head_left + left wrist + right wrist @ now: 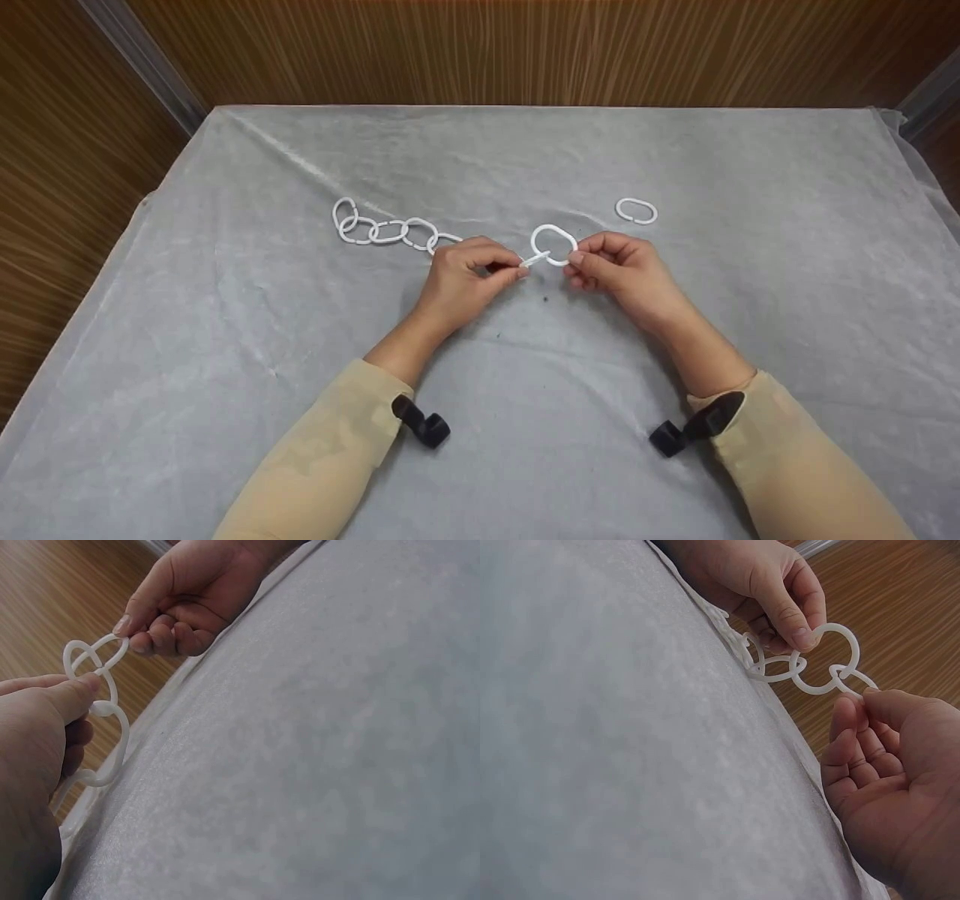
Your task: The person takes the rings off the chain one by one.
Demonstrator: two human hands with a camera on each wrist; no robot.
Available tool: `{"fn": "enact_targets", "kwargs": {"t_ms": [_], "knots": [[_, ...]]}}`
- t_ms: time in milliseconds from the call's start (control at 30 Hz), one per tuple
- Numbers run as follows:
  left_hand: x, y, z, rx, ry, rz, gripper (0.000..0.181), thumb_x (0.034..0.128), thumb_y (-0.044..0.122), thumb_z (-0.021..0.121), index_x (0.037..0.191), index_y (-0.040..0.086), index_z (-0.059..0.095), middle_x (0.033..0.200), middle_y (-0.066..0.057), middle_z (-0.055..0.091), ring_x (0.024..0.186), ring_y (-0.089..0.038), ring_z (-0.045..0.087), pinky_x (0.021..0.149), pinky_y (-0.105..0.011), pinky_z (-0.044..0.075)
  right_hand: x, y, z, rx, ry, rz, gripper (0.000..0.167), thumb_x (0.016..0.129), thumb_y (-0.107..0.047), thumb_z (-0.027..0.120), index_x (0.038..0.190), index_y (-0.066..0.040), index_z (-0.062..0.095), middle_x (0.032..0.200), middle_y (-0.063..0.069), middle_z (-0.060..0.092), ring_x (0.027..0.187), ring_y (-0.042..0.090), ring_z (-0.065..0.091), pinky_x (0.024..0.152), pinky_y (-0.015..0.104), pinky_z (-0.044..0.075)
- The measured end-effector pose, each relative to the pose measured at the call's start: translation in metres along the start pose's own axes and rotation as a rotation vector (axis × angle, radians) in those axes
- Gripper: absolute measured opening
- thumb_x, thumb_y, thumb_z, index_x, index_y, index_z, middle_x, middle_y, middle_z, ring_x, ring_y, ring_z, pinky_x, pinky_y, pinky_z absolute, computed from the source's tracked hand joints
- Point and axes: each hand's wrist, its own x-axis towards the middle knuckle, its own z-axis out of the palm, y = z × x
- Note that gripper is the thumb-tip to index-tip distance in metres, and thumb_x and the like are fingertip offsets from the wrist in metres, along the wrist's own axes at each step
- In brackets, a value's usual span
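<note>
A white plastic chain (388, 232) of several oval links trails leftward over the cloth from my left hand (469, 281). Between thumb and index finger, that hand pinches a chain link (826, 628) near the chain's right end. My right hand (626, 277) pinches another white link (553, 226) by its right side. The two pinched links are hooked through each other, as the right wrist view shows. In the left wrist view, further links hang below the left fingers. Part of the chain is hidden behind the left hand in the head view.
A single loose white link (636, 211) lies on the grey cloth-covered table (525, 435), beyond the right hand. Wood-grain panels (480, 52) stand along the table's far and left edges. Black wrist mounts (431, 429) sit on both beige sleeves.
</note>
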Motion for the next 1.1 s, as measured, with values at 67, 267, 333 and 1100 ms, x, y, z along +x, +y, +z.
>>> {"fn": "enact_targets", "kwargs": {"t_ms": [67, 267, 333, 1100], "knots": [[0.0002, 0.0, 0.0, -0.002, 0.0, 0.001, 0.007, 0.0857, 0.009, 0.091, 0.087, 0.007, 0.084, 0.086, 0.001, 0.077, 0.082, -0.009, 0.071, 0.071, -0.027, 0.057, 0.0, 0.0, 0.0, 0.001, 0.001, 0.0, 0.009, 0.1, 0.003, 0.07, 0.102, 0.011, 0.066, 0.086, 0.009, 0.075, 0.073, 0.015, 0.071, 0.072, 0.027, 0.06], [0.0006, -0.0001, -0.0002, -0.001, 0.0, 0.006, 0.007, 0.0856, 0.008, 0.09, 0.087, 0.007, 0.084, 0.086, 0.001, 0.077, 0.081, -0.01, 0.071, 0.071, -0.028, 0.057, 0.0001, 0.0001, 0.0, 0.01, 0.003, -0.005, 0.013, 0.1, 0.002, 0.071, 0.103, 0.013, 0.065, 0.086, 0.009, 0.075, 0.074, 0.015, 0.071, 0.072, 0.027, 0.06], [0.0007, -0.0003, -0.0002, 0.0, -0.002, 0.007, 0.007, 0.0857, 0.009, 0.09, 0.087, 0.007, 0.084, 0.086, 0.0, 0.077, 0.081, -0.01, 0.071, 0.071, -0.028, 0.057, 0.0001, 0.0001, 0.0, 0.009, 0.003, -0.006, 0.015, 0.099, 0.001, 0.071, 0.103, 0.014, 0.065, 0.086, 0.009, 0.075, 0.074, 0.014, 0.071, 0.072, 0.027, 0.06], [0.0009, -0.0005, 0.0008, 0.008, -0.007, 0.006, 0.005, 0.0864, 0.008, 0.09, 0.087, 0.007, 0.084, 0.086, 0.0, 0.077, 0.082, -0.009, 0.071, 0.072, -0.025, 0.056, 0.0008, 0.0017, -0.0011, -0.014, 0.007, -0.01, 0.009, 0.1, 0.002, 0.07, 0.103, 0.01, 0.067, 0.085, 0.009, 0.076, 0.072, 0.013, 0.071, 0.069, 0.025, 0.058]]}}
